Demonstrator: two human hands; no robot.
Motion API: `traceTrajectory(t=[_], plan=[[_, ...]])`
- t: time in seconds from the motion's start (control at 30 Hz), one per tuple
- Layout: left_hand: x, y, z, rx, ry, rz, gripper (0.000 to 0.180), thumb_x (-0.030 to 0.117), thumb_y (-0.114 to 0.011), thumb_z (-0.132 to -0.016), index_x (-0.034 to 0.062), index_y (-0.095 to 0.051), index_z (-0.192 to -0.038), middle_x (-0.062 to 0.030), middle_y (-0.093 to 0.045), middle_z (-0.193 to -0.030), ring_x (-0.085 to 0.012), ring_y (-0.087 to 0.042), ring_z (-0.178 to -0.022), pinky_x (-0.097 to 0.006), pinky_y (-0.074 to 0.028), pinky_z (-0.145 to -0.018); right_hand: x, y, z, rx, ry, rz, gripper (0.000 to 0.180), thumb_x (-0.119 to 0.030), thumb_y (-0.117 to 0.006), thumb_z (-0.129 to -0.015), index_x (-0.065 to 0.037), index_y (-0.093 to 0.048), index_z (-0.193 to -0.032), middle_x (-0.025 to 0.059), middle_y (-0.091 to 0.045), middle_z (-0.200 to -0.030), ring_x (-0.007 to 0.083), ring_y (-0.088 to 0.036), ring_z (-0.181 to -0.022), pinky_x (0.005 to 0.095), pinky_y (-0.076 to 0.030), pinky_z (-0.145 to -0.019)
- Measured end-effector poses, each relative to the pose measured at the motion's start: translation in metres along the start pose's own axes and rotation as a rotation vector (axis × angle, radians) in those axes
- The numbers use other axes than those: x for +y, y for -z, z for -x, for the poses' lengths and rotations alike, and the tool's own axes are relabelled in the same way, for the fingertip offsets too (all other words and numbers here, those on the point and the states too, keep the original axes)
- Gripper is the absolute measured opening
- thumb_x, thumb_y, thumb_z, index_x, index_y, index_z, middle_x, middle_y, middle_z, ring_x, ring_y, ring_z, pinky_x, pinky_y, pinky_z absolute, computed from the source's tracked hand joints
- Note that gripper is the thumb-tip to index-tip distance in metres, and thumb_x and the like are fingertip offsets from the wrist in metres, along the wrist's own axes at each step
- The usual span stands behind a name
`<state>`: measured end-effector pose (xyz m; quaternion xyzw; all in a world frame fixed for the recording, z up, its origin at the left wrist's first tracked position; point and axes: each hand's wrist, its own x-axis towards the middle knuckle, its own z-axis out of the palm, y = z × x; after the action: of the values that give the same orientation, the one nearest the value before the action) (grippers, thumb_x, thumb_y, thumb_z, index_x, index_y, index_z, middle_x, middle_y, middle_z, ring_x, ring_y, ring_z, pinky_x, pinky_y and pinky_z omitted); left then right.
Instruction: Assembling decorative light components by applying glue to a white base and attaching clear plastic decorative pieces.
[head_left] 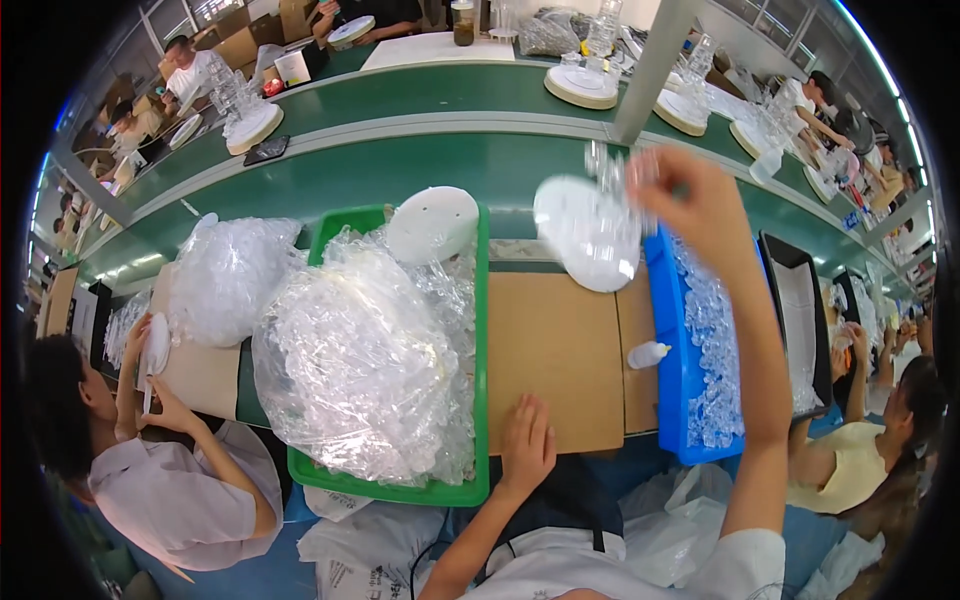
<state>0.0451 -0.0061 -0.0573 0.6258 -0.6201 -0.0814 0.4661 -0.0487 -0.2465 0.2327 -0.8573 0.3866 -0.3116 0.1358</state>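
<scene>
My right hand point(690, 190) is raised at the far side of the table, slightly smeared by motion. Its fingers are closed on a clear plastic piece point(612, 170), whose exact shape is blurred. Just below and left of that hand is a round white disc point(562, 215) with clear parts on its face; whether the hand touches them, I cannot tell. My left hand point(528, 440) lies with fingers stretched out on the near edge of a brown cardboard sheet point(555, 340), holding nothing.
Left of the cardboard, a green bin point(483, 400) holds bagged clear parts and a white disc point(433, 222). To the right are a small white bottle point(650, 354), a blue bin point(668, 370) of clear pieces and a black tray point(822, 350). Co-workers sit on both sides.
</scene>
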Motion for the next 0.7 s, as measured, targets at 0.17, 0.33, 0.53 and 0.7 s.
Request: traceTrajectory(t=[0.17, 0.33, 0.53, 0.7], plan=[[-0.002, -0.002, -0.003, -0.033, -0.024, -0.036, 0.047, 0.006, -0.056, -0.082, -0.0016, -0.048, -0.128, -0.0213, -0.046, -0.132, -0.0383, -0.042, -0.126, -0.05, -0.033, -0.105, 0.106, -0.067, -0.167, -0.013, 0.066, 0.393, 0.031, -0.031, -0.065, -0.076, -0.004, -0.067, -0.091, 0.0151, -0.067, -0.08, 0.029, -0.065, -0.073, 0.04, -0.051, -0.065], [0.003, -0.012, 0.001, -0.05, -0.031, -0.077, 0.044, 0.007, -0.056, -0.083, -0.0018, -0.05, -0.126, -0.0188, -0.049, -0.13, -0.0355, -0.045, -0.125, -0.05, -0.034, -0.105, 0.2, -0.173, -0.206, -0.095, -0.225, 0.46, 0.035, -0.036, -0.066, -0.076, -0.005, -0.068, -0.091, 0.021, -0.067, -0.092, 0.0361, -0.066, -0.088, 0.0467, -0.053, -0.074], [0.0, 0.002, 0.003, -0.035, 0.019, -0.125, 0.041, 0.007, -0.057, -0.083, -0.0017, -0.052, -0.122, -0.0192, -0.053, -0.126, -0.0362, -0.05, -0.119, -0.049, -0.037, -0.103, 0.11, -0.212, -0.187, -0.17, -0.088, 0.156, 0.059, -0.048, -0.071, -0.073, -0.007, -0.061, -0.114, 0.0181, -0.061, -0.115, 0.0353, -0.059, -0.106, 0.041, -0.047, -0.09], [0.005, -0.004, 0.002, 0.009, 0.019, -0.056, 0.039, 0.006, -0.058, -0.082, -0.001, -0.054, -0.12, -0.0197, -0.054, -0.124, -0.0367, -0.051, -0.117, -0.049, -0.038, -0.101, 0.013, -0.213, -0.131, -0.558, 0.6, -0.118, 0.05, -0.036, -0.071, -0.076, -0.007, -0.059, -0.115, 0.0155, -0.062, -0.112, 0.0312, -0.059, -0.102, 0.0388, -0.046, -0.087]])
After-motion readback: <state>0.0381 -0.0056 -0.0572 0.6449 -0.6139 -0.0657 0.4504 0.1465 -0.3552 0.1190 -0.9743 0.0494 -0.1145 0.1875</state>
